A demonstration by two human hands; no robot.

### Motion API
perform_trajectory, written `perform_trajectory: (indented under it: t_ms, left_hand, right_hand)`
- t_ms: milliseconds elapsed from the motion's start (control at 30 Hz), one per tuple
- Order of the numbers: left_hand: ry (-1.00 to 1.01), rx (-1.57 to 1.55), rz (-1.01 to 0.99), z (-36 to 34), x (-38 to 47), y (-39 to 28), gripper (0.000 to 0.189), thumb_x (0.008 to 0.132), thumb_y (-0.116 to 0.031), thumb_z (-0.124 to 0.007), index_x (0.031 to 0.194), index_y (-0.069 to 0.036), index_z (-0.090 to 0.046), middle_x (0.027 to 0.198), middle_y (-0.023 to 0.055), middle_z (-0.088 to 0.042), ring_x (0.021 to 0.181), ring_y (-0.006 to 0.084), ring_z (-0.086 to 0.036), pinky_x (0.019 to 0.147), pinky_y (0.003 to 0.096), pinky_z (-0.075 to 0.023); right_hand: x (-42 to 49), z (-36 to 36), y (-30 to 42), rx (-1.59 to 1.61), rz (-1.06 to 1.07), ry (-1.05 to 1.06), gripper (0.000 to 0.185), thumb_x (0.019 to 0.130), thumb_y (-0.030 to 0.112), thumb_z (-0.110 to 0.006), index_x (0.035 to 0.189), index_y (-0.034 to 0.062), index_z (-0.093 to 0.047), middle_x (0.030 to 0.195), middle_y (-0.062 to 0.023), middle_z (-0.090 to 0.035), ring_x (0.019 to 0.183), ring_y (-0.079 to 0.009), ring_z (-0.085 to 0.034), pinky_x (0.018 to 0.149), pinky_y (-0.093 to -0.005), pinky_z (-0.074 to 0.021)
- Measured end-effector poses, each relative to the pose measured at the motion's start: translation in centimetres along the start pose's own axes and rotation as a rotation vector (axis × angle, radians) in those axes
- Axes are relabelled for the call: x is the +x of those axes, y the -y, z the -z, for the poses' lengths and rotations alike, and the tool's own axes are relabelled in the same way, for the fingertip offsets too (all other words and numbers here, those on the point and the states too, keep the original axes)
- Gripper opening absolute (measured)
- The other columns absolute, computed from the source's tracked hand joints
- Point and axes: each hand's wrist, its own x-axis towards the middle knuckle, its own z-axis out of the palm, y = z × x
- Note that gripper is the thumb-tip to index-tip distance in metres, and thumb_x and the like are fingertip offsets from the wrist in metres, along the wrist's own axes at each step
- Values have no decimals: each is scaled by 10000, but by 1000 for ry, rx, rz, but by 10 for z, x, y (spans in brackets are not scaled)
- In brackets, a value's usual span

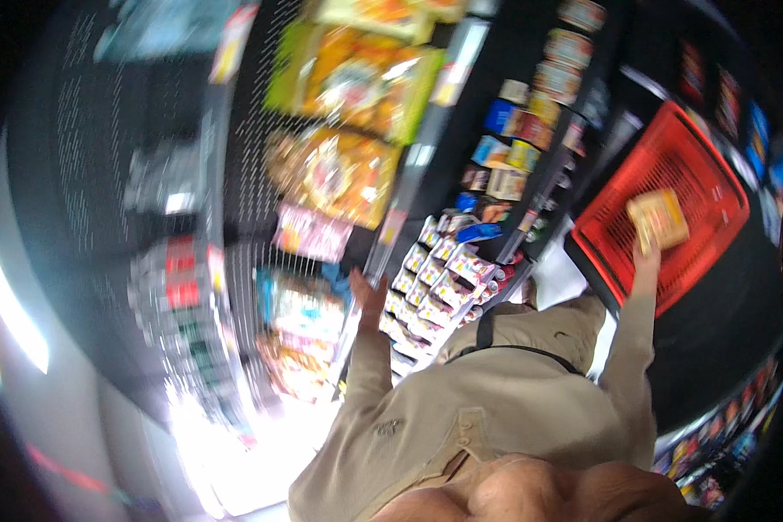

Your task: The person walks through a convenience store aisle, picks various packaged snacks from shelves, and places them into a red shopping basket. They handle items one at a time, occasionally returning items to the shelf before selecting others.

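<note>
My right hand grips the edge of a yellow and cream packaged food item. The packet is over the inside of a red plastic shopping basket; whether it touches the bottom I cannot tell. On the other side, my left hand is at the front edge of a shelf, fingers apart, with nothing seen in it. Just beyond it are a pink packet and blue-and-white packets, all blurred. Large orange and yellow bags lie higher up on the same shelf.
Small white patterned cartons are stacked close to my left arm. Several small boxes and tubs line another shelf. Clear plastic packs stand on the leftmost shelf. More goods sit at the lower right.
</note>
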Motion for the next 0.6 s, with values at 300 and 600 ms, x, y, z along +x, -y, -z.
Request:
perform_trajectory:
  t_ms: [300,600]
  left_hand:
    - [-6,-111,201,25,-27,3,844,894,-332,-666,1508,37,-220,1507,278,-347,1402,427,-325,1169,487,-246]
    - [-394,-530,-24,72,-19,-24,749,820,-175,-725,1443,15,-355,1460,242,-408,1346,429,-383,1130,497,-302]
  right_hand:
    - [-156,-49,-5,-139,-74,250,454,965,193,-626,1353,2,-488,1273,-142,-594,1095,-284,-598,857,-369,-537]
    - [-292,-202,-128,-598,-33,793,831,825,174,-769,1511,91,-307,1492,-120,-408,1330,-322,-444,1073,-474,-394]
